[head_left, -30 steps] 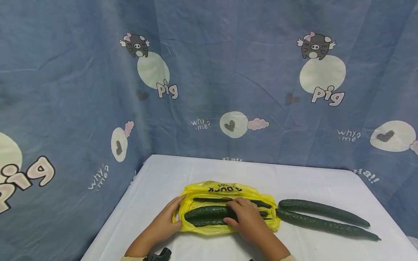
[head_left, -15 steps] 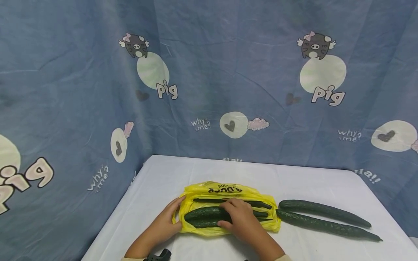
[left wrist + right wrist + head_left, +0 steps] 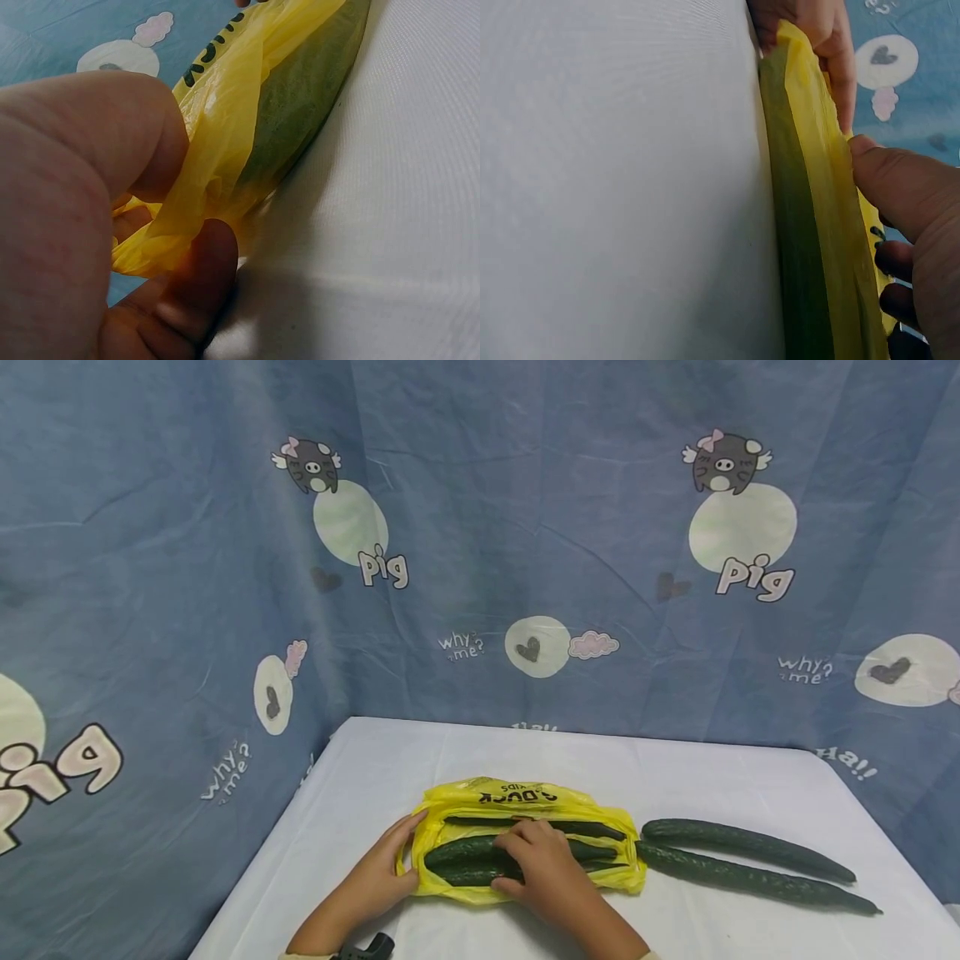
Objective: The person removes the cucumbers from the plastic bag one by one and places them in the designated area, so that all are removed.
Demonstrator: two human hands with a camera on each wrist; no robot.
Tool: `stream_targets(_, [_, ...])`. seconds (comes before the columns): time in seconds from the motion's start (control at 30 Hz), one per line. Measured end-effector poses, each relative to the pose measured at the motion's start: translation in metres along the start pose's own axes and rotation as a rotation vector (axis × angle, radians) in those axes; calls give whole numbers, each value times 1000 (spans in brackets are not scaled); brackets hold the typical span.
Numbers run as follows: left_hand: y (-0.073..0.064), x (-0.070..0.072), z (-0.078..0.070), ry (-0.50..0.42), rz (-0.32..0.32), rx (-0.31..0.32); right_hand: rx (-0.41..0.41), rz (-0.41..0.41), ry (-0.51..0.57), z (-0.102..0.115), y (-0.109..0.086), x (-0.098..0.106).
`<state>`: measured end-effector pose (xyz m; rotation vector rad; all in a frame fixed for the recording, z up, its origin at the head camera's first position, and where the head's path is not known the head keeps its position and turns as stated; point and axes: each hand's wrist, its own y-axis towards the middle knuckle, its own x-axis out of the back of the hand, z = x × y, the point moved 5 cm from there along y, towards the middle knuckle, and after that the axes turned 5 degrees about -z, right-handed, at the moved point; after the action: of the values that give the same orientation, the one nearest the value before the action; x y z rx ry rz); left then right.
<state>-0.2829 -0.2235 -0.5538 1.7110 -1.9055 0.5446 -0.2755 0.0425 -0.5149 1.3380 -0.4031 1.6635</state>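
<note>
A yellow plastic bag lies on its side, its mouth towards me, with several dark green cucumbers lengthwise inside. At the bag's left end my left hand grips the thin plastic; the left wrist view shows a fold of it between thumb and fingers. My right hand reaches over the bag's mouth. Its fingers lie on the cucumbers, and its thumb is at the bag's near rim. That hand covers the middle of the cucumbers. Its other fingertips are partly hidden.
Two more long cucumbers, a shorter one and a longer one, lie on the white tablecloth right of the bag. Behind and to the left hangs a blue curtain printed with pigs.
My right hand has slid a little to the left along the cucumbers in the bag, which stay in place. My left hand keeps its hold on the bag's left end.
</note>
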Motion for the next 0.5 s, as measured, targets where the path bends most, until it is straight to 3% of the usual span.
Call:
stream_targets(0.27, [0,0,1,12,3,-4,72,-9,-90,7,-1,-5])
stream_targets(0.5, [-1,-1,-1,17,-3,-7,66,-4,-99,10,-2,-6])
